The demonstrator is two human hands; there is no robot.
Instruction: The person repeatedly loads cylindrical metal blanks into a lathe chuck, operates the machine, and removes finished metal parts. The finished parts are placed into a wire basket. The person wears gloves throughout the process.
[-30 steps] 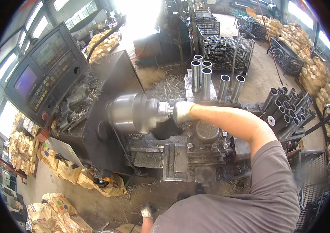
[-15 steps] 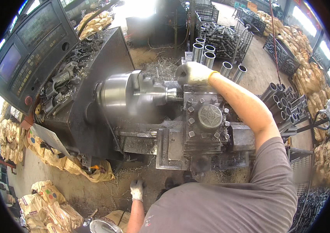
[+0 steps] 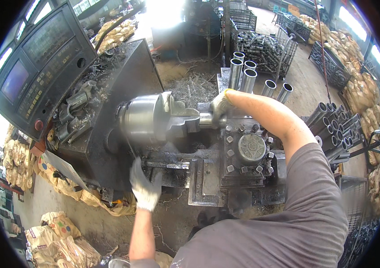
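A lathe chuck (image 3: 143,118) with stepped jaws grips a short shiny metal tube (image 3: 205,119), whose end sticks out to the right. My right hand (image 3: 220,108), in a whitish work glove, has its fingers curled round that tube end; the far side of the grip is hidden. Just right of it and nearer stands the square tool post (image 3: 249,151) with several bolts and a round cap. My left hand (image 3: 145,187), also gloved, is raised below the chuck, near the machine's front edge. It holds nothing, its thumb stands apart, and its fingers are smeared by motion.
A control panel (image 3: 36,71) with a red button stands at the left. Upright metal tubes (image 3: 248,81) stand behind the tool post; more tubes (image 3: 333,127) lie stacked at the right. Metal shavings (image 3: 194,91) cover the area behind the chuck. Paper sacks (image 3: 60,243) lie at lower left.
My right hand has come down from above the tool post onto the tube end. My left hand has risen from low by my side toward the front of the lathe. The chuck now looks sharper.
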